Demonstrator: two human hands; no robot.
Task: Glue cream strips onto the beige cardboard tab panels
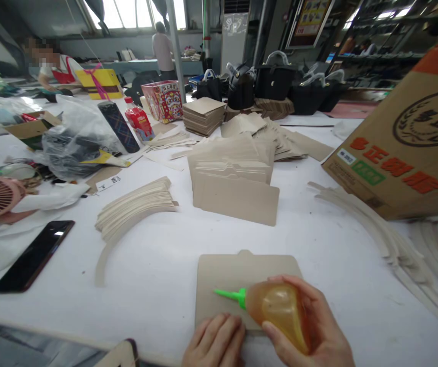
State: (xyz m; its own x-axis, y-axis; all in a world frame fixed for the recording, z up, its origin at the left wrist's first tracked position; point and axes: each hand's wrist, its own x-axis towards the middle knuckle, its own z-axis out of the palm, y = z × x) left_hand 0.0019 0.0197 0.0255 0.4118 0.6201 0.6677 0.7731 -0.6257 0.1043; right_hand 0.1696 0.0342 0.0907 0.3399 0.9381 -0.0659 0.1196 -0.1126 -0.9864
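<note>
Squeeze bottle [278,312] held over a tabbed cardboard panel [247,270]

Landmark for all entries: the panel, flat on the white tabletop [153,275], its rounded tab on the far edge.

Left hand [215,342]: fingers together and bent, resting at the panel's near left corner; whether they pinch the edge cannot be told from this angle.

Right hand [320,321]: wrapped around the squeeze bottle, thumb on the near side. Bottle translucent, amber contents, lying nearly level above the panel's near half; green nozzle pointing left across it.

Smartphone [33,257], black, screen up: well to the panel's left.

Curved strips, pale, fanned [138,204]: beyond the panel, to its left.

Curved strips, loosely heaped [389,242]: to the panel's right.

Cardboard pieces, overlapping batch [237,199]: directly beyond the panel.

Carton [375,142], brown, orange lettering, tilted in view: beyond the panel, to its right.

Drink bottle [138,120], red label: farther beyond, left.

Square-cut card stack [203,114]: beyond the panel, slightly left.

Handbags, black [274,84], several, grouped: farther still beyond.

Standing person [162,48], pale top: far background, left of the panel.
</note>
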